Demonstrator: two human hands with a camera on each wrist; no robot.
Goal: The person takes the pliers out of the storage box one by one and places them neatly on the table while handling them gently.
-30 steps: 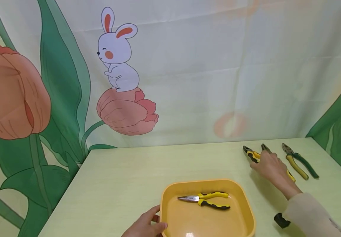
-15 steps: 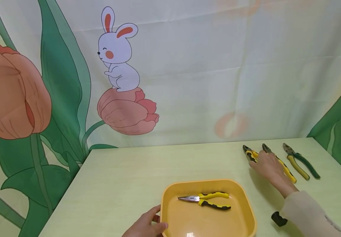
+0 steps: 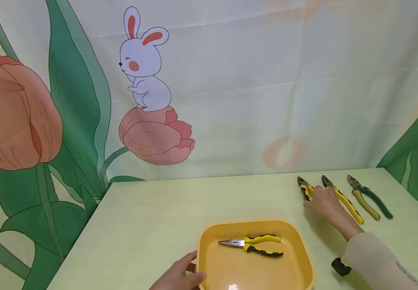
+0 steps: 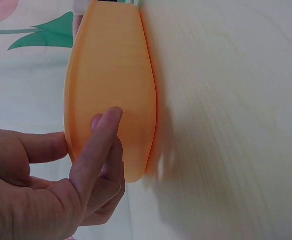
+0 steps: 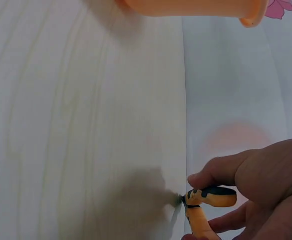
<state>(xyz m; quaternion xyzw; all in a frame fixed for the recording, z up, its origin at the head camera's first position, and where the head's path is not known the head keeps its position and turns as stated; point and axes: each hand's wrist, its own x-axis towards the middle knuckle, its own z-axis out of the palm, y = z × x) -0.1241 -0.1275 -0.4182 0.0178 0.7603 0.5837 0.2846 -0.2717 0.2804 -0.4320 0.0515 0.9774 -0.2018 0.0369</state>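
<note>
A yellow tray point(image 3: 252, 226) stands at the table's front, with long-nose pliers point(image 3: 246, 243) lying inside it, handles spread. My left hand point(image 3: 179, 274) holds the tray's left side, thumb at the rim and fingers against the outer wall, as the left wrist view of the tray point(image 4: 111, 65) confirms. At the back right, my right hand point(image 3: 326, 205) grips yellow-and-black combination pliers point(image 3: 305, 192), its thumb on one handle and fingers by the other point(image 5: 199, 225). The hand partly covers their handles. Just right of it lie a second yellow-handled pair of pliers point(image 3: 348, 205).
Pliers with one green and one yellow handle point(image 3: 377, 203) lie farthest right on the pale table point(image 3: 150, 217). A printed curtain point(image 3: 230, 100) hangs along the back edge. A black device point(image 3: 341, 267) sits at my right cuff.
My right hand has shifted slightly left towards the leftmost pliers, exposing more of the middle pair's handle. My left hand and the tray stay put.
</note>
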